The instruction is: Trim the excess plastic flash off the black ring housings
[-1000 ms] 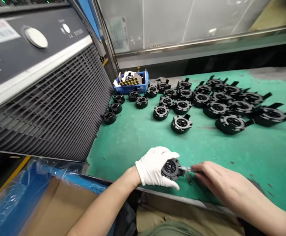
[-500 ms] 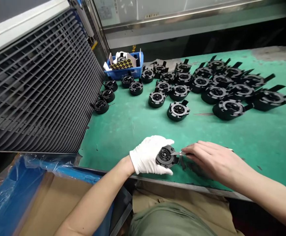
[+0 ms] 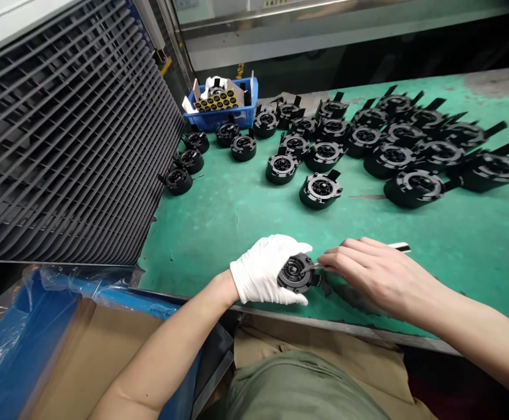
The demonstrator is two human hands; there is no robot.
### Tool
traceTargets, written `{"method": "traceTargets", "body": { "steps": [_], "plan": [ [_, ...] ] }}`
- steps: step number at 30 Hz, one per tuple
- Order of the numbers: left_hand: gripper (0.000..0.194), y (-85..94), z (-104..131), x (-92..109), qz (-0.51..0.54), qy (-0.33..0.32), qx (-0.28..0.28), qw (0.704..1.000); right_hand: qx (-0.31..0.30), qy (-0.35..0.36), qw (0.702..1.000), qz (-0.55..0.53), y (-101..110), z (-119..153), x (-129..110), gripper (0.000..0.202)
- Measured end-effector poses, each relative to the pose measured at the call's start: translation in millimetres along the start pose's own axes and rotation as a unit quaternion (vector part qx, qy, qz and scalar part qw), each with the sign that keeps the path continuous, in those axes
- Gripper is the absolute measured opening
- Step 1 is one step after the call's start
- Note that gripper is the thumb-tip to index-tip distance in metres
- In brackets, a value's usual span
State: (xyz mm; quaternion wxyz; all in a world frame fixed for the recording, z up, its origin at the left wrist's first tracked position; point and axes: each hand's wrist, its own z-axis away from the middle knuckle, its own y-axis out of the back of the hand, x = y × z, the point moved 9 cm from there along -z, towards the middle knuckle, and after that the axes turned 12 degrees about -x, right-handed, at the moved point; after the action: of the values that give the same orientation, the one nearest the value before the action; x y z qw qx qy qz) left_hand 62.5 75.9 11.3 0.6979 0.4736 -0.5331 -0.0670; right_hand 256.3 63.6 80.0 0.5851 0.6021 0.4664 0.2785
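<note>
My gloved left hand [image 3: 265, 269] is wrapped round the edge of a round black plastic part [image 3: 297, 273] with rings and a small hub on its face. My bare right hand [image 3: 370, 271] pinches a slim knife-like tool [image 3: 316, 266], whose thin metal tip reaches onto the right side of that part. The tool's light and dark rear end [image 3: 403, 248] sticks out behind my knuckles; most of the rest is covered by my fingers. Just under the tip, a dark tab [image 3: 315, 281] juts from the part's right side.
Several similar black round units [image 3: 322, 189] with upright tabs stand across the green mat [image 3: 219, 224]. A blue bin [image 3: 210, 121] holds a sheet of round stickers. Dark slatted racks [image 3: 74, 140] rise at the left. A plastic-lined blue crate [image 3: 13, 344] sits below the bench edge.
My right hand has moved slightly left and up, and the tool's tip now shows less over the part. The tool's rear end has come into sight. The camera view has shifted slightly.
</note>
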Motion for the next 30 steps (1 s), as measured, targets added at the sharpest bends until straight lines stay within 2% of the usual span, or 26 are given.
{"method": "traceTargets", "body": {
  "steps": [5,10,16,22,30],
  "plan": [
    [0.117,0.7,-0.1,0.3,0.001,0.01,-0.004,1.0,0.005,-0.011,1.0,-0.008,-0.5,5.0,1.7,0.033],
    [0.117,0.9,0.1,0.1,0.002,0.013,-0.009,1.0,-0.021,0.01,1.0,-0.014,2.3,1.8,-3.5,0.032],
    [0.117,1.2,0.2,0.2,0.0,0.011,-0.003,1.0,-0.012,0.032,0.999,-0.001,3.3,1.5,-2.3,0.03],
    [0.116,1.8,1.4,0.1,0.001,0.011,-0.003,1.0,0.007,-0.005,1.0,-0.028,2.1,3.9,5.2,0.018],
    [0.116,1.2,0.9,-0.7,0.001,0.006,-0.003,1.0,0.012,0.003,1.0,-0.019,3.5,2.0,-4.8,0.019]
  ]
}}
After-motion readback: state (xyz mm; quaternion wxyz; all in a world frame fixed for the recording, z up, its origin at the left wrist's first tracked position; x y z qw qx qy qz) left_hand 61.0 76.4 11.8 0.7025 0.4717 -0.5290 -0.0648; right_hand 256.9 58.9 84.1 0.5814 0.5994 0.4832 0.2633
